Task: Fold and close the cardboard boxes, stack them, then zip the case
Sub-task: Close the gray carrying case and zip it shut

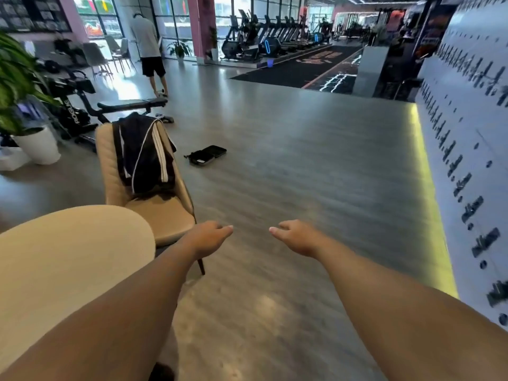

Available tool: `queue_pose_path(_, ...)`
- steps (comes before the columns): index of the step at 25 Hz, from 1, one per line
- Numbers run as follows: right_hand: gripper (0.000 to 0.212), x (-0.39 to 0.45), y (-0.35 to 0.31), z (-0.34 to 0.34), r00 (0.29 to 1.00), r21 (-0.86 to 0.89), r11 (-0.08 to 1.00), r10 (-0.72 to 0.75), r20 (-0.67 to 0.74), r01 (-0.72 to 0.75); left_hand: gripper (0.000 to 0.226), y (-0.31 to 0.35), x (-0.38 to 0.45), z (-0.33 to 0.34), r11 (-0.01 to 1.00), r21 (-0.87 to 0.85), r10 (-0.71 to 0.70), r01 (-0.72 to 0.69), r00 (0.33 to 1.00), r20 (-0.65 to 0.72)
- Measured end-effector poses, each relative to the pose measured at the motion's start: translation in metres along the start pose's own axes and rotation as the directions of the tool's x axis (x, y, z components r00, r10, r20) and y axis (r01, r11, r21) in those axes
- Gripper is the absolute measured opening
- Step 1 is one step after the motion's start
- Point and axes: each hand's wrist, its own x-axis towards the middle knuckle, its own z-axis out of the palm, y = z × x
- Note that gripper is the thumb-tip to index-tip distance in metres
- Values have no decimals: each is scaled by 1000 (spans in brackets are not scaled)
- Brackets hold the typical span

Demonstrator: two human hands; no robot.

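Observation:
A small black case (pixel 206 155) lies open on the grey floor, well ahead of me and past the chair. No cardboard boxes show in this view. My left hand (pixel 209 236) and my right hand (pixel 295 236) reach forward at waist height above the floor, backs up. Their fingers are loosely curled and nothing is in them. Both hands are far short of the case.
A round beige table (pixel 55 257) is at my lower left. A tan chair (pixel 162 213) with a dark jacket (pixel 145 152) stands beside it. Further left are a potted plant (pixel 24 111) and a weight bench (pixel 132 104). A person (pixel 148 48) stands at the back. A white wall (pixel 467 133) runs along the right.

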Motion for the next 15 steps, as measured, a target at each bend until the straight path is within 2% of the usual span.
queue_pose_path(5, 76, 173, 26, -36, 1000, 2, 1000, 4, 31, -4, 67, 6, 175, -26, 997, 31, -72, 72, 997, 0)
queue_pose_path(8, 76, 291, 42, -67, 997, -35, 998, -39, 71, 42, 70, 15, 282, -43, 993, -19, -119, 118, 992, -44)
queue_pose_path(15, 85, 521, 15, -145, 983, -55, 992, -103, 152, 112, 71, 23, 478, -109, 979, -52, -197, 196, 980, -27)
